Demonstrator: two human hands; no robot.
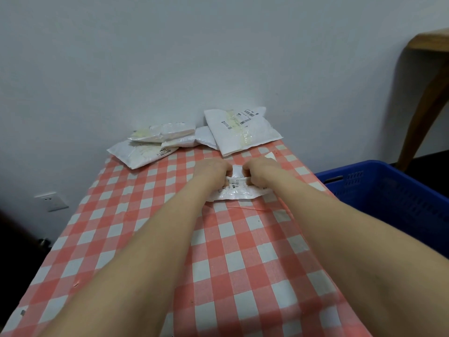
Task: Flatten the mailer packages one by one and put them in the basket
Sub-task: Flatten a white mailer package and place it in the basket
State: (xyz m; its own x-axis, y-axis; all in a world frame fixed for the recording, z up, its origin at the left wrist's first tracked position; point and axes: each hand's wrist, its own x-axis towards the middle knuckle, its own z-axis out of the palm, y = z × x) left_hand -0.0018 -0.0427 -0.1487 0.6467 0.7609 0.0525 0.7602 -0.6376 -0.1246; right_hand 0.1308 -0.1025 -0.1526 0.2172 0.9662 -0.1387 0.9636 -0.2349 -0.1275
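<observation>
A white mailer package [237,192] with a printed label lies on the checked tablecloth [243,251] in the middle of the table. My left hand [212,171] and my right hand [260,172] sit side by side on it, fingers curled down onto its top, and hide most of it. Several other white mailers wait at the far edge against the wall: a stack at the left [150,144] and a large labelled one [243,130] at the right. The blue plastic basket [388,190] stands to the right of the table, below its edge.
A small white scrap [270,155] lies just beyond my right hand. A wooden table leg [425,110] rises behind the basket at the far right. A wall socket [51,201] sits low on the wall at the left.
</observation>
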